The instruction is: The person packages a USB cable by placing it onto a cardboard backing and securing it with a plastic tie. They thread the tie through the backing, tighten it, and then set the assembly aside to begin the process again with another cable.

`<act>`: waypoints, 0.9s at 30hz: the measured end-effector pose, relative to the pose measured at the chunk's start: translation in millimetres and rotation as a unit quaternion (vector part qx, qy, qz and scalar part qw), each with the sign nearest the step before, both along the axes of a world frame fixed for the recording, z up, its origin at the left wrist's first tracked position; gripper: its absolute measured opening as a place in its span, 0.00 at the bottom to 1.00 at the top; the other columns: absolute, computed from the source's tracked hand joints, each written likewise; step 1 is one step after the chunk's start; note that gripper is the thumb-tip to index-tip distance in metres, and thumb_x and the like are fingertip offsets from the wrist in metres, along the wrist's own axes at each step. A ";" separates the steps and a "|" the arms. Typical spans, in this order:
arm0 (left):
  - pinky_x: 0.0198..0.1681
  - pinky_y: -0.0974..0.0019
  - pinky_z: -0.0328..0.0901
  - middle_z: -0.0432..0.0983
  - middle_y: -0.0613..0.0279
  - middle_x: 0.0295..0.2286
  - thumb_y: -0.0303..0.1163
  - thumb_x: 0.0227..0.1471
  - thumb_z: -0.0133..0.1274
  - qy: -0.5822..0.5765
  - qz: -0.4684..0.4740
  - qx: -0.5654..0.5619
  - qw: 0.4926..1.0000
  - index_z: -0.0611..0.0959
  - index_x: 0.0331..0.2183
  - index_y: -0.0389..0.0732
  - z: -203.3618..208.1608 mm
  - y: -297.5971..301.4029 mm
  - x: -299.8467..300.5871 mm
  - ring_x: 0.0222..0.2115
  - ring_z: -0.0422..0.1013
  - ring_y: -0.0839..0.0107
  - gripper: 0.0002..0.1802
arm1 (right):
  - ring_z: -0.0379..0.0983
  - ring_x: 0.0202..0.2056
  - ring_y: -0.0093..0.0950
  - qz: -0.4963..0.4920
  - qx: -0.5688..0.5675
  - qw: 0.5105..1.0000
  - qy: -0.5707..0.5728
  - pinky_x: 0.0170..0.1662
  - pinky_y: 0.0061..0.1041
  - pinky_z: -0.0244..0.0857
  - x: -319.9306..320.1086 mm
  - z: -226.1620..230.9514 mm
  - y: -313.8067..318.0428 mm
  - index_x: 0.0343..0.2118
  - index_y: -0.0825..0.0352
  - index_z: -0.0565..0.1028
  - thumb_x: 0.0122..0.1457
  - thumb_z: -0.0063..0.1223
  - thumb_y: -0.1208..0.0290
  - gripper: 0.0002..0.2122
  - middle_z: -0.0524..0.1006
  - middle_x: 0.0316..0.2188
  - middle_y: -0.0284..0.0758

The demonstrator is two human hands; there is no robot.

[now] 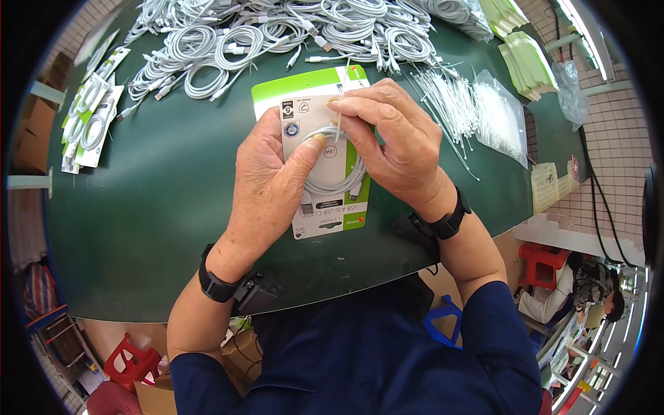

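A white and green packaging card (pixel 296 114) is upside down in front of me, a coiled white USB cable (pixel 335 188) lying against its face. My left hand (pixel 259 183) grips the card's left side, its thumb pressing on the coil. From the right, my right hand (pixel 401 131) pinches a thin white cable tie (pixel 345 77) that stands up at the top of the coil. Whether the tie passes round the cable behind the card is hidden. Under the held card, another green and white card (pixel 270 91) shows at the upper left.
Many coiled white cables (pixel 242 45) are heaped along the far side of the green table (pixel 152 242). Loose cable ties (pixel 446 100) and a bag of ties (pixel 499 114) lie at right, with green cards (pixel 527 63) beyond. Carded cables (pixel 90 128) are stacked at left.
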State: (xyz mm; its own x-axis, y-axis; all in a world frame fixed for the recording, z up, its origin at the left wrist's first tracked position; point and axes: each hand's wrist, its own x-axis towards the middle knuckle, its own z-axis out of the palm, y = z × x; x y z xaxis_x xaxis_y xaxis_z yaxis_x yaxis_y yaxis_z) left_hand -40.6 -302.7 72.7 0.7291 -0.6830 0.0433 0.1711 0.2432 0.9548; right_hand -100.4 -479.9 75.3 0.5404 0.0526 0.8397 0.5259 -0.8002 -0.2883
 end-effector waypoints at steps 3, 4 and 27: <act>0.48 0.67 0.72 0.78 0.53 0.45 0.22 0.61 0.52 -0.003 -0.001 -0.003 1.000 0.73 0.52 0.30 1.9 -0.2 0.5 0.44 0.76 0.73 0.17 | 0.77 0.32 0.30 0.008 -0.030 1.000 0.005 0.33 0.24 0.72 -5.7 2.0 -5.8 0.39 0.67 0.81 0.48 0.67 0.86 0.15 0.81 0.33 0.36; 0.48 0.67 0.72 0.78 0.53 0.45 0.22 0.61 0.52 -0.004 0.000 -0.006 1.000 0.73 0.52 0.30 2.5 -0.4 0.6 0.44 0.76 0.73 0.17 | 0.77 0.32 0.30 0.012 -0.044 0.999 0.007 0.33 0.24 0.72 -7.1 2.6 -6.6 0.40 0.66 0.81 0.47 0.68 0.86 0.16 0.80 0.33 0.36; 0.46 0.67 0.72 0.79 0.53 0.44 0.23 0.60 0.52 -0.035 0.022 -0.005 0.999 0.73 0.50 0.31 5.8 1.7 4.9 0.43 0.76 0.73 0.16 | 0.77 0.32 0.31 0.052 -0.046 0.998 -0.012 0.33 0.24 0.73 -13.9 2.9 -0.6 0.40 0.63 0.81 0.45 0.69 0.85 0.17 0.82 0.37 0.37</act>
State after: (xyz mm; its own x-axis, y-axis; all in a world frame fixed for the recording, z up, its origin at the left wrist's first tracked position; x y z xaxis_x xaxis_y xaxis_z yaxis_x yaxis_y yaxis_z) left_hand -35.7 -301.0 78.5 0.7540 -0.6490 0.1009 0.0934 0.2581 0.9616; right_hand -114.3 -480.5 78.2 0.5073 0.1844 0.8418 0.6133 -0.7635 -0.2023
